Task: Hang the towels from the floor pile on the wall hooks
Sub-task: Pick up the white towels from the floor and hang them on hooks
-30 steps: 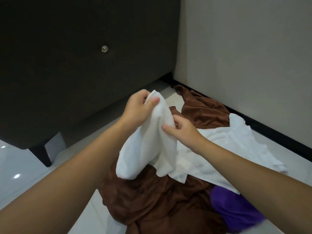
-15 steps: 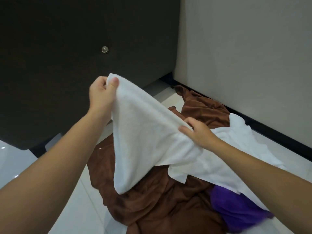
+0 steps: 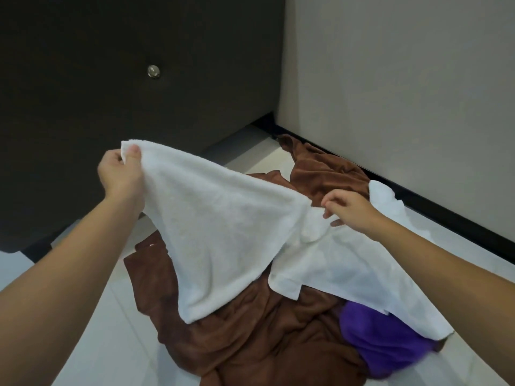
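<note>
- Left hand point(image 3: 122, 174): raised over the floor's left side. Thumb and fingers pinch one corner of a white towel point(image 3: 223, 227); the fingertips are hidden behind the cloth.
- Right hand point(image 3: 352, 210): fingers loosely curled just over the towel's other top corner. Whether it pinches the cloth or only touches it cannot be told.
- White towel: spread between the two hands, lower edge hanging onto the pile. On the right it merges into more white cloth point(image 3: 362, 268) lying over the pile; one towel or two cannot be told.
- Brown towel point(image 3: 250, 330): crumpled on the tiled floor point(image 3: 106, 316), reaching the floor's far corner by the wall point(image 3: 404, 107). Middle hidden under the white towel, near end cut off at the bottom of the view.
- Purple towel point(image 3: 384, 341): at the pile's near right, upper part covered by the white cloth.
- Dark panel point(image 3: 83, 93) with round metal knob point(image 3: 153, 71): along the floor's far left edge; door or cabinet front, unclear.
- Black skirting point(image 3: 446, 218): along the foot of the wall.
</note>
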`<state>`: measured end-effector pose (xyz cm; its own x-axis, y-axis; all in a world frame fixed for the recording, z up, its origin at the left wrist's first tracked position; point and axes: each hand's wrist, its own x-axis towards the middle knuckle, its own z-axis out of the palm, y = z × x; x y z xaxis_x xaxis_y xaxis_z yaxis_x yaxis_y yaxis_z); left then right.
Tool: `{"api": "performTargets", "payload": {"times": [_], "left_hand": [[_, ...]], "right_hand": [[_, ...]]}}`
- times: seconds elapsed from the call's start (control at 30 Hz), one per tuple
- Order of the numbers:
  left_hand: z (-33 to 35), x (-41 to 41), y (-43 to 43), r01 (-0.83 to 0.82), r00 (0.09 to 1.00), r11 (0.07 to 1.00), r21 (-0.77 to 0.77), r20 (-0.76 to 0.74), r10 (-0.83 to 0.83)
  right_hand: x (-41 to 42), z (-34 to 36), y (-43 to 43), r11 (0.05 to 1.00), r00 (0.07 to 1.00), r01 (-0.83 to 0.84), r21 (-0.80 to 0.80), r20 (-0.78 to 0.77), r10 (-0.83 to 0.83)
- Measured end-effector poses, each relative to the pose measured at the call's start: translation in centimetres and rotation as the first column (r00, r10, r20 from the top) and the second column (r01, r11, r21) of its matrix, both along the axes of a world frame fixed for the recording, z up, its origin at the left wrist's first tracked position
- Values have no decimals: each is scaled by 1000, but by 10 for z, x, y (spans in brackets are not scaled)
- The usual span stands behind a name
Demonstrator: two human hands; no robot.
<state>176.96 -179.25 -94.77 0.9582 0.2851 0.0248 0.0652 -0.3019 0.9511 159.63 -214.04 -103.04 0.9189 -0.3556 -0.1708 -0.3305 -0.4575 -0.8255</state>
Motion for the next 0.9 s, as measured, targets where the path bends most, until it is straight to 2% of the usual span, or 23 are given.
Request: {"api": "performTargets", "payload": {"times": [0.07, 0.13, 0.23, 0.33, 0.43, 0.5, 0.57, 0.67, 0.8, 0.9], "left_hand": [[-3, -1, -2, 77, 996, 996, 45, -40, -75], [-1, -6, -7, 224, 974, 968, 116, -62, -218], [4, -18, -20, 459, 888, 866, 196, -70, -455], [6, -33, -31, 658, 749, 724, 209, -75, -659], [5, -40, -37, 771, 628, 603, 203, -84, -774], [4, -41, -39, 807, 584, 564, 172, -94, -806], [4, -42, -41, 825, 562, 548, 134, -95, -822], [5, -40, -42, 793, 605, 594, 136, -54, -795], [7, -27, -29, 596, 803, 802, 47, -3, -596], [8, -18, -17, 481, 876, 876, -19, -32, -482]], "right_hand": [[8, -5, 8, 990, 996, 77, 122, 28, -81], [18, -15, 22, 989, 998, 56, 138, -28, -53], [33, -31, 44, 997, 995, -71, 5, -69, 71], [51, -28, 66, 971, 976, -211, -112, 30, 215], [67, -4, 96, 920, 907, -389, 52, 196, 373], [72, 12, 114, 853, 866, -478, 207, 273, 419], [73, 21, 125, 822, 854, -504, 265, 298, 427], [71, 19, 128, 847, 873, -476, 237, 247, 421], [66, 0, 109, 880, 898, -431, 198, 190, 397], [58, -14, 93, 895, 899, -436, 93, 73, 431]]}}
